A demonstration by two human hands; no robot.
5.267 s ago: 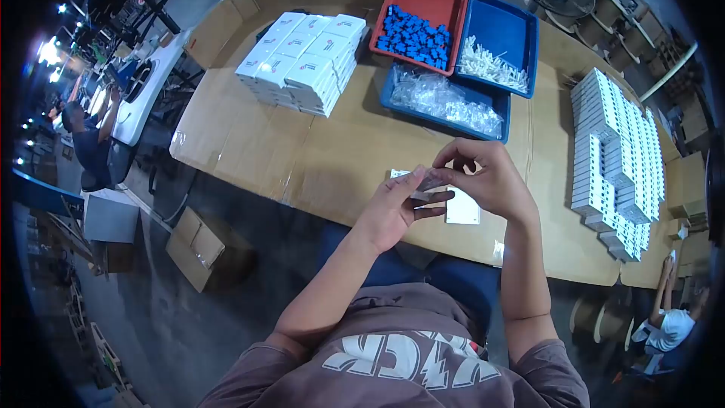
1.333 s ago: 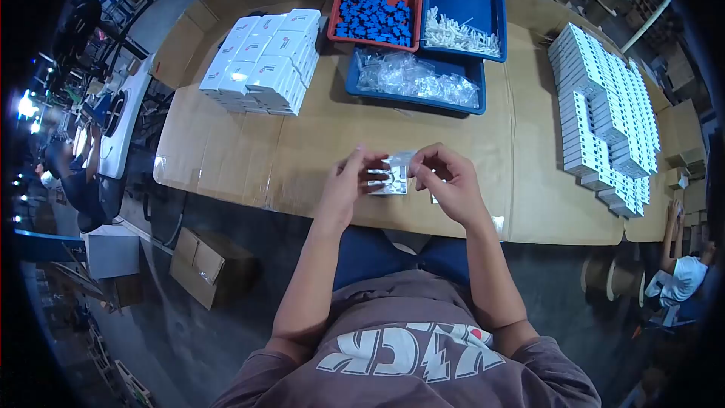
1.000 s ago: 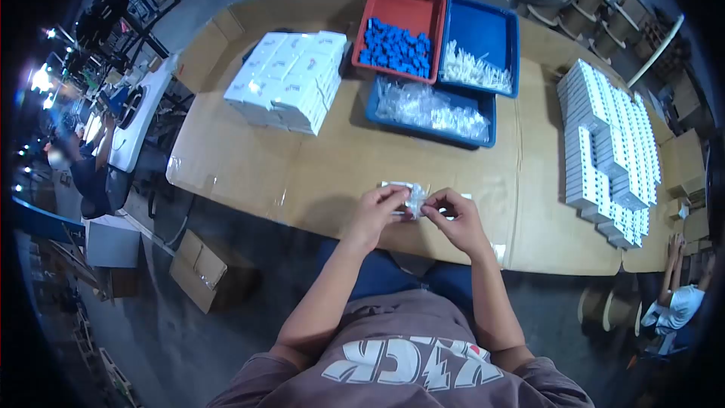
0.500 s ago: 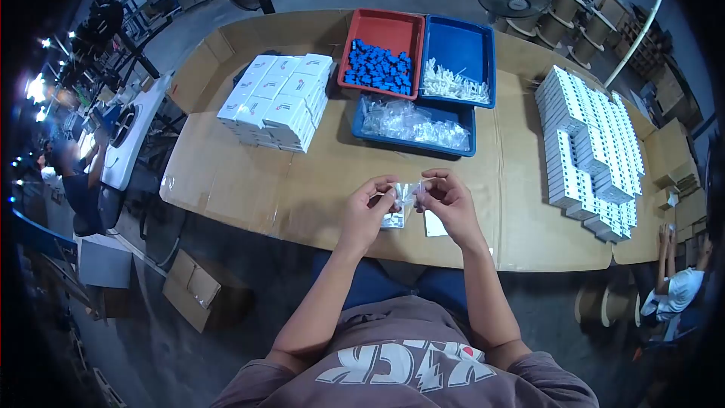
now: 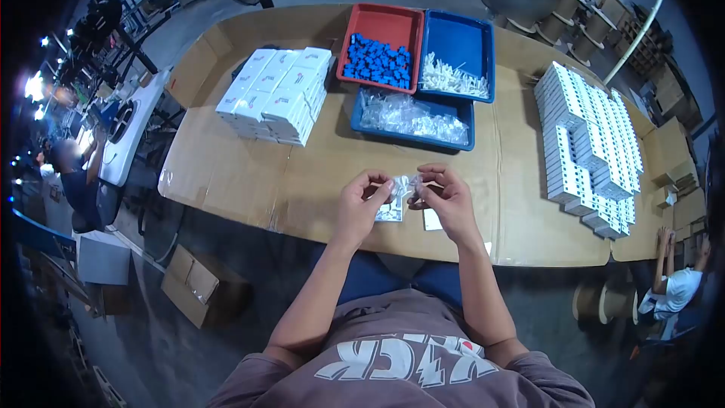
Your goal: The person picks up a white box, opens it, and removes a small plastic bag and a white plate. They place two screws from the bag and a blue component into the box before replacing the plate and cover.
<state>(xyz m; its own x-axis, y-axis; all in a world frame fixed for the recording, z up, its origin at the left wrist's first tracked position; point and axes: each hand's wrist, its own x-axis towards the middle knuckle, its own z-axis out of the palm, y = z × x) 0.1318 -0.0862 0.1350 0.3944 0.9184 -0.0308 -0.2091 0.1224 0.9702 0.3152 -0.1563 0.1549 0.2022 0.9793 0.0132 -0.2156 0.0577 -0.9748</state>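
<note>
Between my hands, over the cardboard surface, is a small clear plastic bag point(image 5: 405, 184). My left hand point(image 5: 365, 204) pinches its left side and my right hand point(image 5: 447, 202) pinches its right side. Something whitish shows in the bag, too small to make out. Below my left fingers lies a white box with printing point(image 5: 389, 212), partly covered by the hand. A flat white piece point(image 5: 432, 220) lies by my right hand, partly hidden by it.
Beyond my hands is a blue tray point(image 5: 470, 140) of clear bags. Behind it stand a red tray point(image 5: 385, 15) of blue parts and another blue tray point(image 5: 458, 30) of white parts. White boxes are stacked at left point(image 5: 272, 94) and right point(image 5: 585, 143). People work at both sides.
Both hands have shifted slightly, still pinching the bag. The printed white box beneath shows a little more. The whole view has tilted slightly.
</note>
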